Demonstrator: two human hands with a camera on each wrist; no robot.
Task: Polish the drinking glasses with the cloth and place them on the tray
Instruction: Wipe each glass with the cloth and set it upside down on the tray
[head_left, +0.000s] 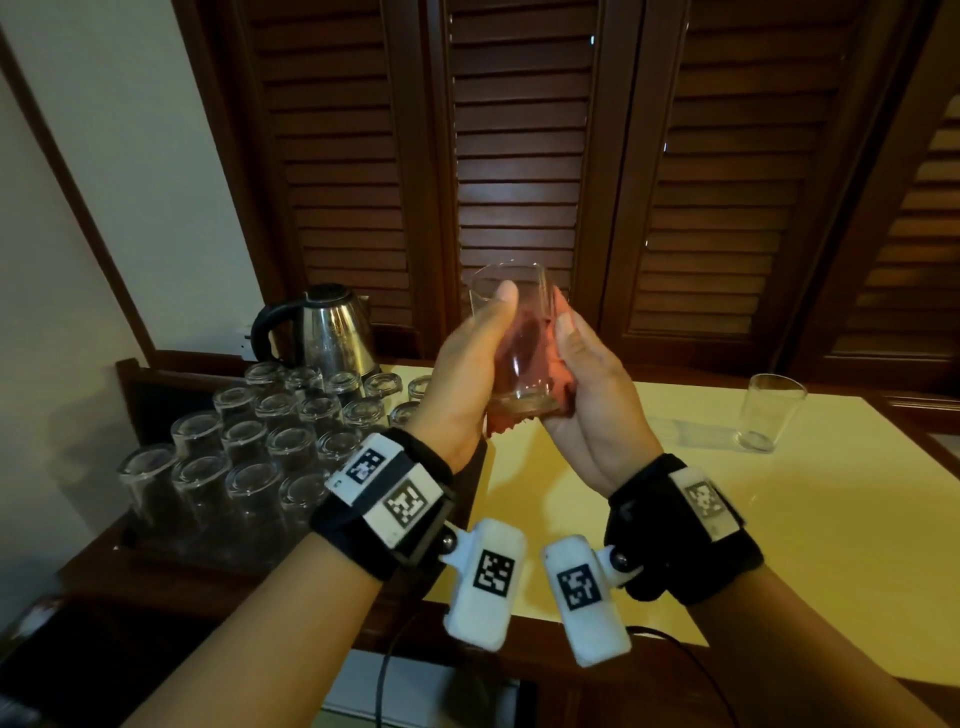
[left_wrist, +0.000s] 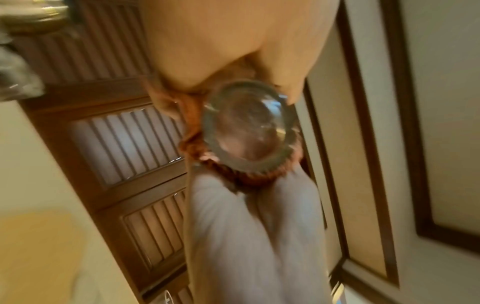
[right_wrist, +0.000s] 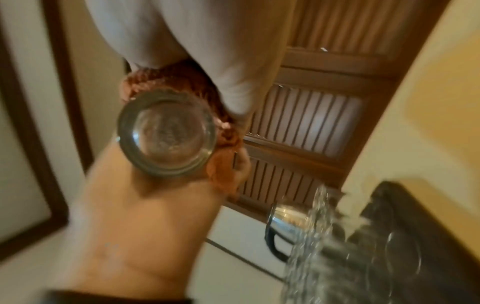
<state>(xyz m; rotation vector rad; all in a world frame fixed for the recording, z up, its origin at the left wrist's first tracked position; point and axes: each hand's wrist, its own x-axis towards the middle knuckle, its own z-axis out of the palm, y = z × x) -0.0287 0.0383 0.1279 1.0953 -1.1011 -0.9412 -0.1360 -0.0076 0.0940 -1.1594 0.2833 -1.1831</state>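
Left hand (head_left: 465, 364) grips raised glass (head_left: 519, 343), right hand (head_left: 587, 384) presses cloth (head_left: 563, 332) around it; slip risk: smooth wall, drops onto bench (head_left: 727, 519).

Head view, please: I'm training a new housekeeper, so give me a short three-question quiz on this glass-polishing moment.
1. True or false: the held glass stands on the yellow table.
2. The orange cloth lies against which hand? A) left hand B) right hand C) neither
3. Fill in: the glasses on the tray stand ____ side up.

Key: 1 false, both hands hold it in the air. 2 B. 3 bottom; they are upside down, beside the kettle.
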